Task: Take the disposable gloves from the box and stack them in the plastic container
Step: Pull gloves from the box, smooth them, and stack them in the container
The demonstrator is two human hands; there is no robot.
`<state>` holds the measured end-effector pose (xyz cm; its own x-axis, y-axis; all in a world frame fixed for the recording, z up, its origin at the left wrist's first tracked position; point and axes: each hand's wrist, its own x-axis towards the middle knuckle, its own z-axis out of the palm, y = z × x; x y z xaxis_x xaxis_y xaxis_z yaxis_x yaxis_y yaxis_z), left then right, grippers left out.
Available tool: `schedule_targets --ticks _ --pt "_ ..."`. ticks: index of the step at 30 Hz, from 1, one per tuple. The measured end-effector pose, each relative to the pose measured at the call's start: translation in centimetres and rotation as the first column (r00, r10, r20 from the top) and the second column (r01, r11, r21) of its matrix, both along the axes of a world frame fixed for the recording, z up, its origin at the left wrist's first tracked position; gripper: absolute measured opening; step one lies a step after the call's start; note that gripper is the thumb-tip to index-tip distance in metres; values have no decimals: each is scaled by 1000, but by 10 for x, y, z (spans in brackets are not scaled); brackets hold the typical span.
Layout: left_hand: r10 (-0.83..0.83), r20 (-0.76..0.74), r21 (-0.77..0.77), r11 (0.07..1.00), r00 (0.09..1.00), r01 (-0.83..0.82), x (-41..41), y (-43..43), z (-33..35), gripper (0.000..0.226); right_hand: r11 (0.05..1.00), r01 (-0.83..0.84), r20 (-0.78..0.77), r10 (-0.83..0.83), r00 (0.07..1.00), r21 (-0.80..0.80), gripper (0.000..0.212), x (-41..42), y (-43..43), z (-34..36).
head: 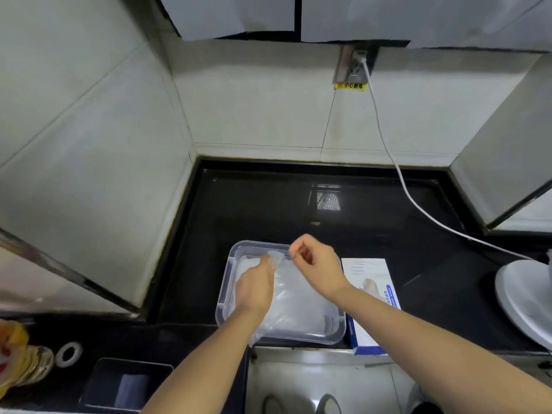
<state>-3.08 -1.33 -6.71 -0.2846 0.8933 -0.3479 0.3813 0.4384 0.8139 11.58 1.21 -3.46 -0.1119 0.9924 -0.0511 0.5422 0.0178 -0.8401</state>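
Two hands pinch one clear glove (288,291) over the plastic container (226,283).

The left hand (255,286) has its grip nearly closed, fingertips nipping the glove's far end. The right hand (318,265) has a tight thumb-and-finger grip on the same far edge, just beside it, with the other fingers curled in. The film hangs from both grips toward the person, over the container's near rim. One container sits on the black bench (268,204), with pale film lying in it; how many gloves that makes cannot be told. One white-and-blue box (372,271) lies flat against the container's right side. One white cable (385,144) runs from one wall socket (357,65) down across the bench.
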Motion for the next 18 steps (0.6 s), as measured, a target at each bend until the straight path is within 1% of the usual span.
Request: schedule_targets --ticks 1,2,3,4,5,6,7,8,9,10,11,12,13,14,15,16,17,18 --pt "-68 -71 1 998 995 68 2 3 1 26 985 -58 40 65 997 -160 12 -2 -1 -10" --pt "-141 -208 14 989 968 147 3 4 0 28 942 -95 101 134 986 -323 13 -4 -4 -19" --pt "-200 -286 23 976 937 215 3 5 1 28 890 -111 150 196 969 -443 18 -4 -6 -28" --pt "-256 -347 -6 962 902 271 2 7 1 23 847 -106 186 234 954 -522 28 -6 -9 -33" --pt "-324 -427 -28 938 844 346 1 8 3 18 814 -91 204 249 947 -574 37 -7 -9 -40" --pt "-372 -512 -46 912 774 408 1 8 4 28 787 -83 206 259 944 -611 43 -7 -10 -41" --pt "-359 -589 -17 901 724 433 1 9 4 38 774 -77 212 266 940 -629 47 -9 -9 -47" --pt "-314 -642 70 884 699 462 2 9 8 41 765 -76 231 286 930 -640 47 -11 -10 -49" --pt "-268 -662 167 858 700 486 7 9 14 40 770 -87 247 306 919 -632 44 -13 -8 -51" --pt "-264 -645 226 830 717 509 13 8 20 36 777 -101 267 331 905 -621 33 -15 -7 -52" --pt "-297 -627 243 803 720 543 20 7 27 30 796 -128 281 352 893 -592 20 -16 -6 -55" --pt "-364 -601 189 799 711 570 29 7 28 24 797 -163 283 387 878 -582 12 -17 -6 -51" --pt "-428 -577 87 815 696 573 36 8 25 22 793 -178 271 396 877 -582 16 -18 -6 -53" --pt "-491 -523 -56 835 697 547 40 10 18 27 777 -186 257 408 876 -601 14 -17 -6 -52" --pt "-546 -456 -216 834 702 508 40 13 7 34 763 -186 244 412 878 -619 19 -16 -5 -54" --pt "-600 -404 -355 798 690 486 34 15 -4 43 748 -178 234 411 881 -640 43 -13 -4 -57" --pt "-641 -360 -457 755 678 471 26 15 -14 51 729 -159 223 396 891 -665 67 -10 -3 -61" --pt "-658 -341 -519 727 672 449 16 14 -22 62 703 -144 226 404 886 -696 84 -8 -4 -60"
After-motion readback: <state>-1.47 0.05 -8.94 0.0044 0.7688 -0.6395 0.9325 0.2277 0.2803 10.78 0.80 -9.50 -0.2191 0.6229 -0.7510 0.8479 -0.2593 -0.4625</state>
